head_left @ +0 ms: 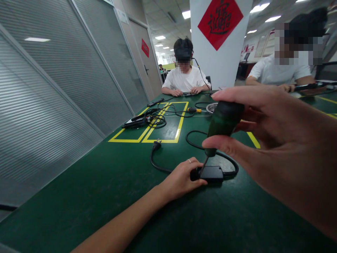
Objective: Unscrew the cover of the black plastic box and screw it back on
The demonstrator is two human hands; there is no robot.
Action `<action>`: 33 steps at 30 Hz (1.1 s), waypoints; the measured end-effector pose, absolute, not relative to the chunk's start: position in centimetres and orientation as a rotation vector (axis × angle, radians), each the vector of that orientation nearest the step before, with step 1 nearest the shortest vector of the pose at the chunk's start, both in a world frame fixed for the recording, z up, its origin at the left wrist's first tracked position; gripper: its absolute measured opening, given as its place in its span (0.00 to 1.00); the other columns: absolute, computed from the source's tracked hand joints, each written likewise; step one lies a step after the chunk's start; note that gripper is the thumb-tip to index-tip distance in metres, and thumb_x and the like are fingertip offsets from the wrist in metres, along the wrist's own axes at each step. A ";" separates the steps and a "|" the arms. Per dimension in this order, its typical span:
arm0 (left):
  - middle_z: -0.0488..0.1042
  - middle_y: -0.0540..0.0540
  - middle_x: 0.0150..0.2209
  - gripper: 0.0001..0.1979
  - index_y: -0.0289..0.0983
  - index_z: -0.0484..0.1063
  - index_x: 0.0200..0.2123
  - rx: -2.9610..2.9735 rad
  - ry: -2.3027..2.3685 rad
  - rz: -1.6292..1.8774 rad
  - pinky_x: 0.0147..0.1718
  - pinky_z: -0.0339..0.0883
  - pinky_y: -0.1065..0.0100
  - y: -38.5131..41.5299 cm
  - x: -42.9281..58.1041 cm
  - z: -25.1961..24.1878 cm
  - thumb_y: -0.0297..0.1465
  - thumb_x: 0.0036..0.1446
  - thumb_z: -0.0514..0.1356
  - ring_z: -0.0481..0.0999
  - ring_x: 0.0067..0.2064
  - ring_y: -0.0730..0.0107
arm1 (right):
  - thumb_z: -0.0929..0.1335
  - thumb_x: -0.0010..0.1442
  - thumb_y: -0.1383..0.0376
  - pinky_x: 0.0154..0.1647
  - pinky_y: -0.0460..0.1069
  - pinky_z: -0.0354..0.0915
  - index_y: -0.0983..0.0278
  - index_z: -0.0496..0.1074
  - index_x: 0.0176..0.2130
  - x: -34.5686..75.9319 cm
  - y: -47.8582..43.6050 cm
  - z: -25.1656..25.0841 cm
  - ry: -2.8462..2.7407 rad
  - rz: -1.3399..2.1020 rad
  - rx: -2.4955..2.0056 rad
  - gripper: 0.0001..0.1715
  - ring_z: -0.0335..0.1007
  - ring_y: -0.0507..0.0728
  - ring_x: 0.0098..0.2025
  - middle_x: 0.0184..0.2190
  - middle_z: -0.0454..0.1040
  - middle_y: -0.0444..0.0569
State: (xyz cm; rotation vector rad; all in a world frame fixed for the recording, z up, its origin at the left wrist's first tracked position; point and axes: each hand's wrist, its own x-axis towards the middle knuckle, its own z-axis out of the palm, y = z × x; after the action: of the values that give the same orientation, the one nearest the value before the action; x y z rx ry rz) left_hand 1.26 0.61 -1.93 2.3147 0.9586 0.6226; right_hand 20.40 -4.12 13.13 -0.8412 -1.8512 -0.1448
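While right fingers (219,141) grip the screwdriver (223,118), left fingers (196,165) hold the box (212,174) — table edge (67,172) (leftward) well apart.

The wearer's bare hands number two: one left hand (185,172) and one right hand (286,140). There are two screwdrivers, one dark-green-handled screwdriver (223,121) and one yellow-and-black-handled screwdriver (194,110). One flat rectangular black plastic box (213,173), one black pronged power plug (157,144), one round silver metal bowl (208,109) and one thin silver finger ring (189,161) can be counted. Two people in white short-sleeved shirts (181,82) sit at the table. Red diamond-shaped paper signs come to two, one large (220,24), one small (145,47). The tangled black cables (159,121) overlap too much to number fairly.
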 end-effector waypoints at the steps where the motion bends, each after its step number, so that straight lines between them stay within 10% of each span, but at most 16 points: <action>1: 0.73 0.44 0.44 0.19 0.38 0.72 0.48 2.319 0.961 0.624 0.47 0.65 0.62 0.6 1.3 -2.0 0.38 0.54 0.66 0.72 0.46 0.59 | 0.70 0.55 0.57 0.50 0.46 0.71 0.63 0.69 0.50 20.3 -4.1 13.1 -1.843 -0.198 -0.861 0.24 0.72 0.53 0.47 0.50 0.73 0.45; 27: 0.70 0.47 0.41 0.20 0.39 0.70 0.49 2.327 0.968 0.598 0.43 0.64 0.65 0.4 1.4 -1.4 0.37 0.54 0.66 0.71 0.42 0.63 | 0.68 0.55 0.72 0.50 0.49 0.72 0.56 0.56 0.61 21.3 -3.4 11.5 -1.837 0.450 -0.703 0.37 0.71 0.53 0.49 0.58 0.64 0.48; 33: 0.70 0.46 0.43 0.21 0.39 0.69 0.50 2.345 0.976 0.575 0.43 0.64 0.65 0.4 1.4 -1.5 0.36 0.54 0.66 0.71 0.43 0.63 | 0.65 0.58 0.73 0.45 0.49 0.74 0.62 0.52 0.62 22.6 -3.9 12.8 -1.767 0.496 -0.724 0.36 0.75 0.52 0.42 0.47 0.74 0.49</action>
State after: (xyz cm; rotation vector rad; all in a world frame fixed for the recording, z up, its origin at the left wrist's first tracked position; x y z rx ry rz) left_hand 1.42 0.37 -1.55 2.3449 0.9758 0.5750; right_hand 22.63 -3.87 12.80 -0.7240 -1.7669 0.4963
